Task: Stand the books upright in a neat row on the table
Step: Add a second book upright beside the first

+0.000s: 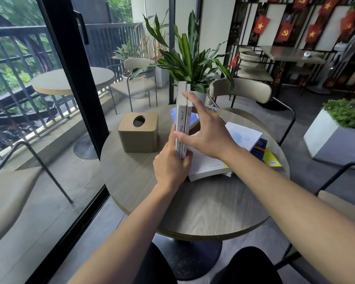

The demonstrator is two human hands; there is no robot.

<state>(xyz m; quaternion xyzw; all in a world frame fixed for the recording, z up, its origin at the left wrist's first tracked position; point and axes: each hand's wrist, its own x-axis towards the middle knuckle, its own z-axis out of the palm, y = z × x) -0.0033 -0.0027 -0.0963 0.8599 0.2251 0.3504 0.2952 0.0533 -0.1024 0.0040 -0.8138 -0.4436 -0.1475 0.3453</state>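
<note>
On table | books upright, spines toward camera | both hands' fingers clasp them

- Soft, even daylight enters through the glass door on the left.
- Shadows on the table are faint and diffuse.
- The wide-angle lens bends straight lines near the edges.
- The flags at upper right look motion-blurred.

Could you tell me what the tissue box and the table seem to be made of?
Tissue box: likely wood or wood veneer, matte; pale grain on the lid, layered edge. Table: greyish wood-look top, probably laminate on plywood; visible grain, pale edge.
</note>
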